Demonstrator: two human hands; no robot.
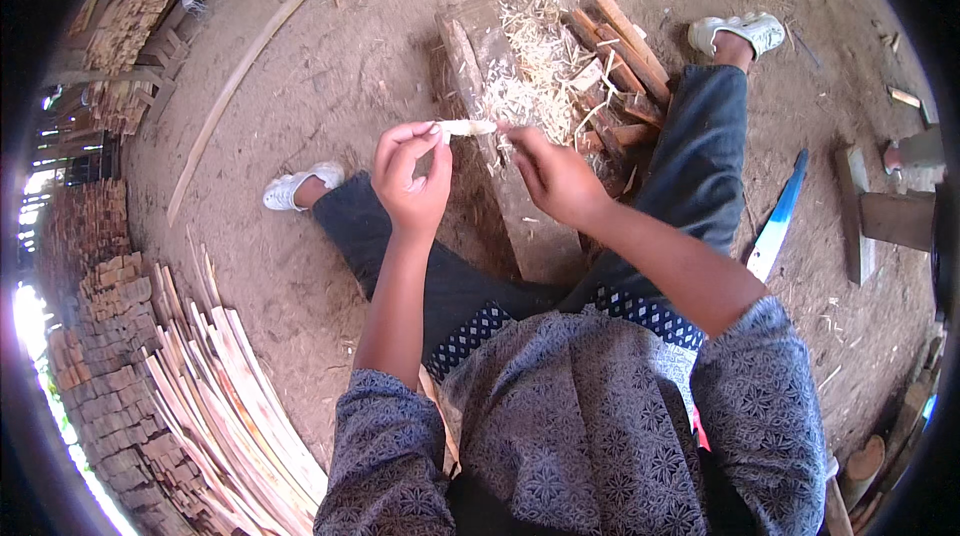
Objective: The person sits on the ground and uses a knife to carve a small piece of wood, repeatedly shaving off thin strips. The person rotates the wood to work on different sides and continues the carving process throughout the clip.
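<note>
A short, pale piece of whittled-looking wood (466,128) is held level above a wooden block. The thumb and fingertips of my left hand (412,176) pinch its left end. At its right end is my right hand (557,178), with fingers curled in; whatever they grip, if anything, is too small or hidden to make out. Beneath both hands, the long wooden block (540,246) lies on the ground between my legs. Pale curled shavings (535,66) are heaped over its far part and right side.
Several reddish wood pieces (625,56) lie right of the shavings. A saw with a blue-and-white blade (780,221) rests on the dirt floor at right. Long pale strips (235,396) and stacked wood (100,356) line the left. One long curved strip (245,66) crosses the floor.
</note>
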